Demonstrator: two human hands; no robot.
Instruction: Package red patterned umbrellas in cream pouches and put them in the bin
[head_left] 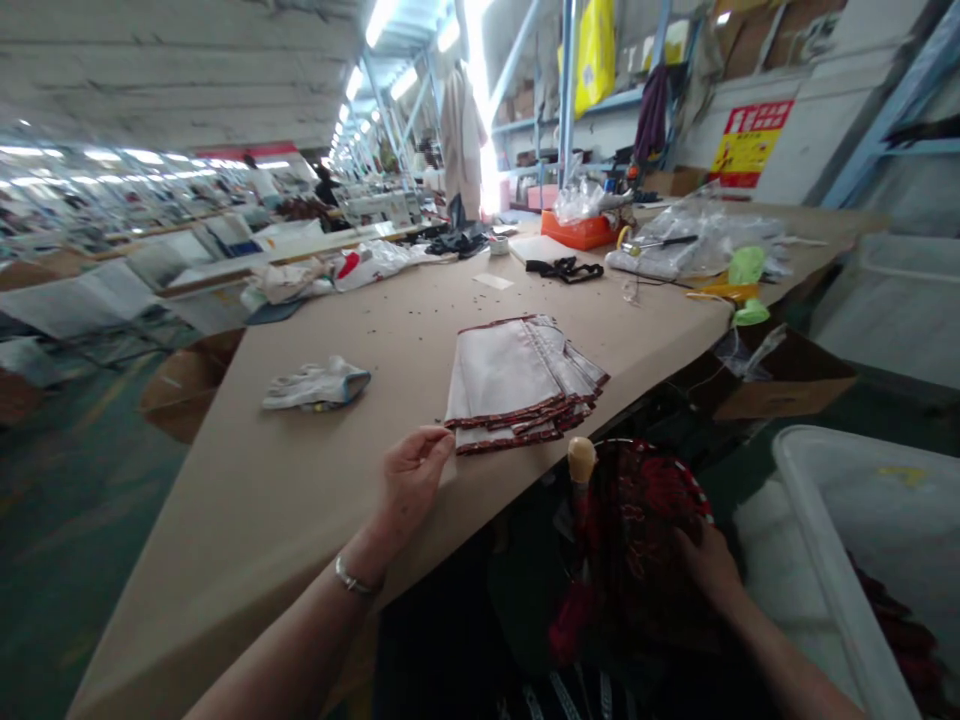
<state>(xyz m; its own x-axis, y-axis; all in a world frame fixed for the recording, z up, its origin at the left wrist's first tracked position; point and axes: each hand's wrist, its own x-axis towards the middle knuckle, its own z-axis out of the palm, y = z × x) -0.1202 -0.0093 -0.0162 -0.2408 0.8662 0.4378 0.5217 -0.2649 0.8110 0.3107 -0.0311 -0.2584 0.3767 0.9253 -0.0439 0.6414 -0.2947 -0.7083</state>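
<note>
My left hand (411,478) rests on the brown table (300,470) near its front edge, fingers curled against the near corner of a stack of pale grey cloth pieces with red trim (517,380). Below the table edge my right hand (709,565) grips a dark red patterned cloth item with a white rim (637,530). A tan rounded knob (581,460) sticks up beside that item.
A crumpled white glove (316,385) lies left of the stack. Farther back sit black straps (564,268), an orange tray (579,230), plastic bags (690,235) and green pieces (746,265). A white plastic bin (847,520) stands at lower right, with a cardboard box (780,380) behind it.
</note>
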